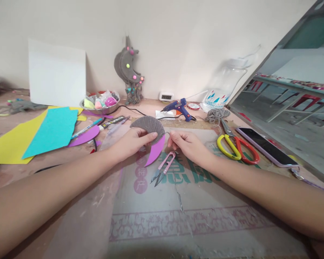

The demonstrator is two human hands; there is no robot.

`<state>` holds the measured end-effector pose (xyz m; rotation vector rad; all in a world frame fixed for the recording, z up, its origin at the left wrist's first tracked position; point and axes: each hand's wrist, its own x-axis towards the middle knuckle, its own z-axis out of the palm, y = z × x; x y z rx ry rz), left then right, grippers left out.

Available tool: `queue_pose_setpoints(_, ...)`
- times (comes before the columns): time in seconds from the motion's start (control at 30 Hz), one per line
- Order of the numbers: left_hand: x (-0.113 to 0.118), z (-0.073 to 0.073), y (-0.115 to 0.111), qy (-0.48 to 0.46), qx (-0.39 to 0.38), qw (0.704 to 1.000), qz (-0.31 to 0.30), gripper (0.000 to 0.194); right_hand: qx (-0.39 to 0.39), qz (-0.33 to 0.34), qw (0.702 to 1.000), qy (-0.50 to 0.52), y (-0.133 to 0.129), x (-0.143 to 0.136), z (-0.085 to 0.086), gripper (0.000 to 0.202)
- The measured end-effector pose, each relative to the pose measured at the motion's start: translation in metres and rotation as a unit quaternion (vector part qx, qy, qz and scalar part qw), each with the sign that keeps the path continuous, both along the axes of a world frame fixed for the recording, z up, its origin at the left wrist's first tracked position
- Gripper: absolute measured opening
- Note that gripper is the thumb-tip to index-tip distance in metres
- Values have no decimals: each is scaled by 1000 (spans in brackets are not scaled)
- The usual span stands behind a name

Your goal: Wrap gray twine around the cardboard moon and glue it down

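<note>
My left hand (pixel 136 141) grips a purple crescent (pixel 156 150), thumb on top and fingers beneath. Grey yarn (pixel 148 125) covers its upper part in close turns, while the lower tip is bare purple. A short strand runs from the crescent's right edge to my right hand (pixel 185 143), whose thumb and fingertips are pinched on it. Just below both hands lie pink thread snips (pixel 166 163), blades pointing down-left on the plastic-covered mat (pixel 145 201).
Yellow-and-red scissors (pixel 232 144), a grey yarn ball (pixel 217 114) and a phone (pixel 267 145) lie at right. Behind are a blue glue gun (pixel 179 108), a small clock (pixel 166 96), a plastic jug (pixel 221 90) and a bowl (pixel 101 110). Turquoise (pixel 54 129) and yellow sheets (pixel 10 144) lie left.
</note>
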<state>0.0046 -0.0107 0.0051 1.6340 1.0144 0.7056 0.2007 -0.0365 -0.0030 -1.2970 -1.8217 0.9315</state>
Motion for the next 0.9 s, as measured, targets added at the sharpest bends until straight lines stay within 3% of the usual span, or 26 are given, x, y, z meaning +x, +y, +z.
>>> queue_pose_setpoints(0.2,1,-4,3,-44,-35,998,-1,36,-33,-11,998,61,-1,-1,4,31)
queue_pose_setpoints(0.4,1,-11,8,-99,-53,994,-16,40,-3,-6,999,32,1,0,6,26)
queue_pose_setpoints(0.53,2,-11,8,-114,-61,992,3,42,-37,4,997,72,0,-2,7,16)
queue_pose_setpoints(0.7,2,-6,6,-48,-50,998,9,39,-78,1,994,71,-1,-2,4,24)
queue_pose_setpoints(0.9,2,-5,3,-54,-57,997,14,37,-91,41,992,79,0,-1,1,25)
